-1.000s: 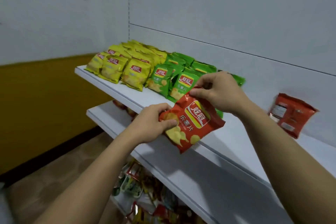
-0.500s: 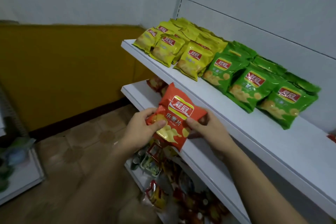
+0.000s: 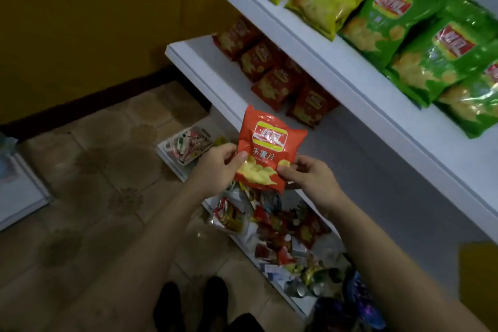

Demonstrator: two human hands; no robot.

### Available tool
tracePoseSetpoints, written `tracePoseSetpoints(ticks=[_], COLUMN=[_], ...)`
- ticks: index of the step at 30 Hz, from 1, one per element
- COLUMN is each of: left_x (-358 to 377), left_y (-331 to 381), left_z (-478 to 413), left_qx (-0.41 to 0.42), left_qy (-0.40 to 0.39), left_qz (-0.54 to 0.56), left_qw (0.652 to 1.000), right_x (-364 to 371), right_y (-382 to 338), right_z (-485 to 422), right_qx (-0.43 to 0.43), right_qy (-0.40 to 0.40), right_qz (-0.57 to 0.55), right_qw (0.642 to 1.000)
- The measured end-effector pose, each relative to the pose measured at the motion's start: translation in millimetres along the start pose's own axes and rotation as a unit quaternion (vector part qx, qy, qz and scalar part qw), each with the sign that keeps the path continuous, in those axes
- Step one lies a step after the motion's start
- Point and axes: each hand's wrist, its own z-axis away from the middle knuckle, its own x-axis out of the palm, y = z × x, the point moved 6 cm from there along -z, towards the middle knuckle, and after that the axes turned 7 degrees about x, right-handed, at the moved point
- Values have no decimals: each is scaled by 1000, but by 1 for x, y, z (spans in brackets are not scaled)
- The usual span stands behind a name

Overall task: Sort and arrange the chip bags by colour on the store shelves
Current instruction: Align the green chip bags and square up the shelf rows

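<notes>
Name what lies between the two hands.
The red bag lies between them, as the head view shows: the left hand pinches its lower left edge and the right hand pinches its lower right corner.

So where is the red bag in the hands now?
The red bag is mid-frame in the head view, gripped by the left hand and right hand, by the front edge of the middle shelf holding other red bags.
</notes>
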Motion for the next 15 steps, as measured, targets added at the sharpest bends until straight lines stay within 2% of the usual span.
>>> tracePoseSetpoints(ticks=[6, 9, 12, 15], left_x=[32, 47, 62, 81], left_y=[-52, -69, -81, -83], left_z=[-29, -49, -76, -103], left_qx=[-1, -5, 32, 83], left_qy=[-21, -38, -55, -51], left_qz=[-87, -151, -233, -303], left_qw=[996, 988, 970, 948], right_x=[-7, -22, -47, -82], right_y=[47, 68, 85, 99], right_z=[-44, -73, -99, -125], right_qx=[17, 19, 19, 8], right_qy=[40, 85, 153, 216], right_qz=[39, 33, -30, -34], right_qw=[998, 996, 988, 976])
